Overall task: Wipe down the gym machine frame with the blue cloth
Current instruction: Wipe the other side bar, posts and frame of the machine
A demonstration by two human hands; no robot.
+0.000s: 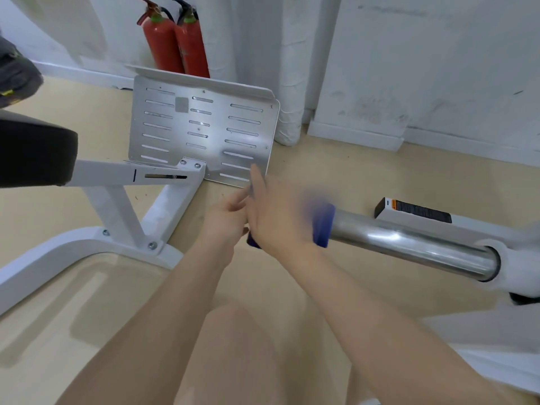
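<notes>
Here the blue cloth (323,226) is draped over the free end of the chrome bar (409,244), just beside the right hand (277,220). That hand is blurred; its fingers look extended rather than curled, and whether any part of the cloth is pinched cannot be told. The left hand (225,214) is held close against it, fingers loosely bent, with a dark blue scrap visible beneath both hands. The white frame (117,206) and the slotted footplate (204,130) are set well apart from the cloth. A slip is judged the main risk: if the cloth is only loosely held, it could be dragged off the bar's end and dropped to the floor, and the painted frame could be left unwiped.
</notes>
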